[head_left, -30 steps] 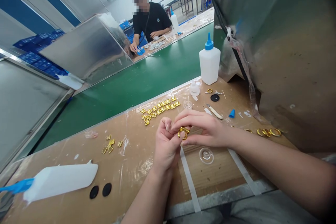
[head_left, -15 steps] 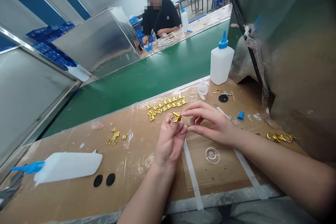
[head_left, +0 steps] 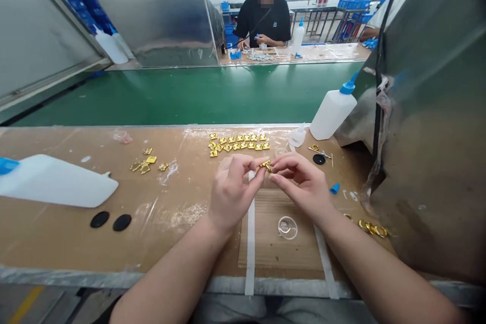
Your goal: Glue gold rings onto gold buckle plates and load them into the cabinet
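Between my two hands, above the worktable, is a gold ring (head_left: pixel 268 166) with a flat top piece. My left hand (head_left: pixel 231 190) pinches it from the left with thumb and forefinger. From the right, the thumb and fingertips of my right hand (head_left: pixel 306 185) close on the ring's band. Just beyond the hands, small square gold pieces (head_left: pixel 239 145) lie in rows. Below my right hand a clear round dish (head_left: pixel 287 228) rests on a taped board (head_left: pixel 281 258). Several gold rings (head_left: pixel 372 228) lie beside my right forearm.
A white bottle with blue nozzle (head_left: pixel 332 114) and a small white bottle (head_left: pixel 297 136) stand at back right. Left lie a large white bottle (head_left: pixel 56 180), black discs (head_left: pixel 122 222) and loose gold pieces (head_left: pixel 144 164). Beyond the green belt (head_left: pixel 212 93) sits a co-worker (head_left: pixel 264 20). A metal panel (head_left: pixel 429 126) borders the right.
My view has levelled out and shifted. My right hand has come in from beside the ring to grip it, and my left hand has turned to a pinch with its back showing.
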`<state>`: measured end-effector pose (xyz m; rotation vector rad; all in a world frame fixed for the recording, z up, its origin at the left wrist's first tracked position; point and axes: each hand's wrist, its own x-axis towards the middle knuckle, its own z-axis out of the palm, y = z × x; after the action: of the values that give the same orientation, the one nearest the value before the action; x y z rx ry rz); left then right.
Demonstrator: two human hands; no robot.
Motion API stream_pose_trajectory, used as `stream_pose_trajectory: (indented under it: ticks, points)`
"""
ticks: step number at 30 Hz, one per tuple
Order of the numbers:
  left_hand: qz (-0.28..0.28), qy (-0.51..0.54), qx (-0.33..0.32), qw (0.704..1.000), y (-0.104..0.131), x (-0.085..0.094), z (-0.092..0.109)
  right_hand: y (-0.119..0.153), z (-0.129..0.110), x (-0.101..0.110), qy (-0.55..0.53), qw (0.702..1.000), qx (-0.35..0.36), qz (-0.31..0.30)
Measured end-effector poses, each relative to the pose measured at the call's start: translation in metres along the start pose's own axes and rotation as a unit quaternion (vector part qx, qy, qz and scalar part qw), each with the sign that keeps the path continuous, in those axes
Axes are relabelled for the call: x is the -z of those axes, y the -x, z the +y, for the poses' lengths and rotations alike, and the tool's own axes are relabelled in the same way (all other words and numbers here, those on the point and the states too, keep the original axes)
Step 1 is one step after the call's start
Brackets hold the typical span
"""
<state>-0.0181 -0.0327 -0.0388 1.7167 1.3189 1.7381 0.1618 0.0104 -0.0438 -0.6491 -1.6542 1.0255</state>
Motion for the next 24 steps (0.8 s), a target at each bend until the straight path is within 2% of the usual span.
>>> stream_pose_trajectory:
  ticks: [6,12,17,24]
  points:
    - [-0.049,-0.074,-0.059,0.994,0.000,-0.003,-0.003,0.000,0.005,-0.004,0.034,0.998,-0.054,-0.017]
    - [-0.079,-0.075,-0.010,0.994,-0.001,-0.005,0.003,-0.002,0.015,-0.003,-0.043,0.989,-0.139,-0.024]
    - [-0.103,-0.066,0.003,0.992,-0.001,-0.006,0.006,-0.005,0.023,-0.001,-0.068,0.986,-0.152,-0.026]
    - [-0.089,-0.054,-0.016,0.994,0.003,-0.012,0.005,-0.005,0.025,0.003,-0.050,0.987,-0.148,-0.038]
